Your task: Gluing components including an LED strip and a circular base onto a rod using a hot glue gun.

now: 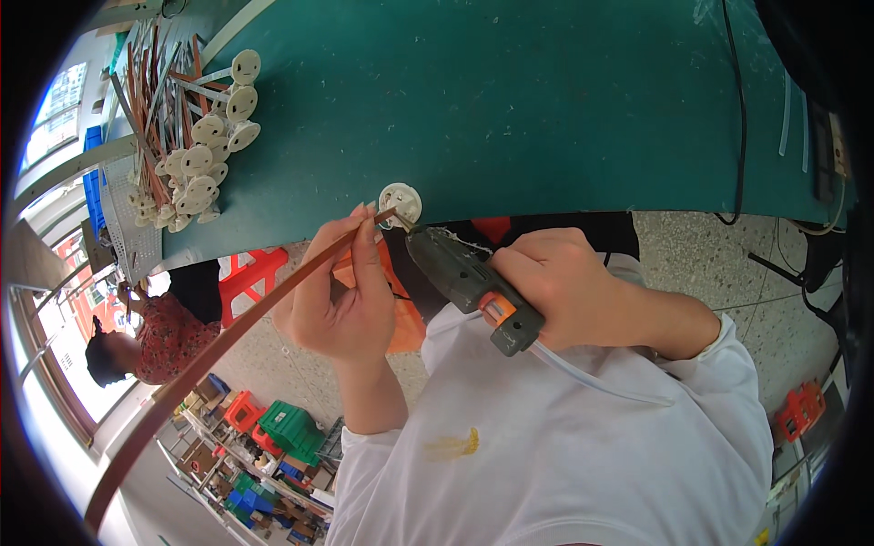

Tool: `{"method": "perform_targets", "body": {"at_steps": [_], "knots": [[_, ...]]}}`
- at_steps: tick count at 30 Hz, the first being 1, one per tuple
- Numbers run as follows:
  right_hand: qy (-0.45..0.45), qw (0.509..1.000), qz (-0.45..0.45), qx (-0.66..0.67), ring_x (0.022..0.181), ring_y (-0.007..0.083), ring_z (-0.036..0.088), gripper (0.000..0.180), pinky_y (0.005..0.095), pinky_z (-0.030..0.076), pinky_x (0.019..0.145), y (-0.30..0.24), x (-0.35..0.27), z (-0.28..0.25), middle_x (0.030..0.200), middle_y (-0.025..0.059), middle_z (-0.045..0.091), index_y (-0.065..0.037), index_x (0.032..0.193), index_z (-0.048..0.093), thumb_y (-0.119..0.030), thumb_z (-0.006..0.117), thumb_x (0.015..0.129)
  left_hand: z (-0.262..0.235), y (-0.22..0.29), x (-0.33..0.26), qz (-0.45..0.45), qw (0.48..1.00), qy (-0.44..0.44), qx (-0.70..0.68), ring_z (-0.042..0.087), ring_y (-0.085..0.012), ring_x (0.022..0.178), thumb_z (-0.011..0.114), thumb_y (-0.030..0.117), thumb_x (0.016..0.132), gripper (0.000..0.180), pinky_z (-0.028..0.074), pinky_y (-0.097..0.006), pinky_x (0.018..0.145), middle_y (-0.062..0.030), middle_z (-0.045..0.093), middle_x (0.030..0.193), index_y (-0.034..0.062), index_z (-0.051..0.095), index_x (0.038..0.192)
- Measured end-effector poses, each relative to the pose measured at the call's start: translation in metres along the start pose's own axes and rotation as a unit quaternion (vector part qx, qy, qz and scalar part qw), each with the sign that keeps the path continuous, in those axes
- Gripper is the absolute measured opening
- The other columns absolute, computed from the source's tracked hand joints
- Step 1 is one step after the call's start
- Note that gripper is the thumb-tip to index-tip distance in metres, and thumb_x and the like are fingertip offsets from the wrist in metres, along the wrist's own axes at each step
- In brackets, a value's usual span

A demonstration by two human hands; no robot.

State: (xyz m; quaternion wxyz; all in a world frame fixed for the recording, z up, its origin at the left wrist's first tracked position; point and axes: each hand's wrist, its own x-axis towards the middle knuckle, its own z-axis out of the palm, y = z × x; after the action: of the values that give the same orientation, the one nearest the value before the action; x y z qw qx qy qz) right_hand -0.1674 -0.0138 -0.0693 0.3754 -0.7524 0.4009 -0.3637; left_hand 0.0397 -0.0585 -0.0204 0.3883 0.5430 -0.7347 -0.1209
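Note:
My left hand (341,282) pinches a long, flat brown strip (237,325) near its upper end. That end reaches a small round white plastic piece (399,198) at the table's near edge. In my right hand (569,287) is a dark glue gun (460,268), with a clear glue stick (596,376) trailing from its back. The gun's nozzle points at the white piece, close beside the strip's end. Whether the nozzle touches the piece, I cannot tell.
A green table (510,109) spreads ahead. At its left lies a pile of brown and grey strips with round cream end pieces (198,161). A black cable (739,118) and spare glue sticks (795,123) are at the right. Another person (168,341) is beyond the left side.

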Motion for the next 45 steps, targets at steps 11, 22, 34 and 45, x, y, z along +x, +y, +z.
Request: {"method": "perform_targets", "body": {"at_steps": [11, 22, 34, 45], "knots": [[-0.003, 1.000, 0.005, 0.015, 0.055, 0.0293, 0.058, 0.024, 0.0396, 0.046, 0.049, 0.0002, -0.0011, 0.0009, 0.063, 0.0106, 0.056, -0.002, 0.083, 0.062, -0.019, 0.074, 0.072, 0.0001, -0.0016, 0.0002, -0.010, 1.000, 0.000, -0.014, 0.076, -0.0242, 0.085, 0.069, -0.011, 0.089, 0.009, 0.061, -0.032, 0.080, -0.0209, 0.074, 0.094, -0.0137, 0.067, 0.097], [0.009, 1.000, 0.002, 0.025, 0.053, 0.0288, 0.057, 0.024, 0.0386, 0.045, 0.047, 0.0000, -0.0002, -0.0002, 0.061, 0.0100, 0.056, -0.002, 0.082, 0.062, -0.020, 0.074, 0.072, -0.0001, -0.0042, -0.0001, -0.006, 1.000, 0.001, -0.022, 0.075, -0.0242, 0.085, 0.069, -0.010, 0.089, 0.011, 0.062, -0.032, 0.079, -0.0210, 0.074, 0.093, -0.0128, 0.066, 0.099], [0.029, 0.999, 0.003, 0.021, 0.048, 0.0279, 0.055, 0.022, 0.0377, 0.043, 0.045, 0.0011, -0.0010, 0.0013, 0.058, 0.0097, 0.053, -0.003, 0.079, 0.062, -0.020, 0.073, 0.073, 0.0003, -0.0055, -0.0015, -0.008, 1.000, 0.007, -0.029, 0.075, -0.0226, 0.085, 0.069, -0.009, 0.090, 0.010, 0.061, -0.030, 0.079, -0.0201, 0.074, 0.092, -0.0119, 0.067, 0.099], [0.045, 0.998, 0.018, 0.037, 0.047, 0.0268, 0.054, 0.020, 0.0372, 0.042, 0.044, 0.0026, -0.0004, 0.0025, 0.057, 0.0083, 0.053, -0.004, 0.077, 0.062, -0.019, 0.073, 0.071, 0.0025, -0.0045, 0.0003, -0.025, 0.997, -0.006, -0.073, 0.074, -0.0203, 0.086, 0.068, -0.006, 0.091, 0.011, 0.060, -0.029, 0.079, -0.0185, 0.075, 0.092, -0.0098, 0.067, 0.102]]}}
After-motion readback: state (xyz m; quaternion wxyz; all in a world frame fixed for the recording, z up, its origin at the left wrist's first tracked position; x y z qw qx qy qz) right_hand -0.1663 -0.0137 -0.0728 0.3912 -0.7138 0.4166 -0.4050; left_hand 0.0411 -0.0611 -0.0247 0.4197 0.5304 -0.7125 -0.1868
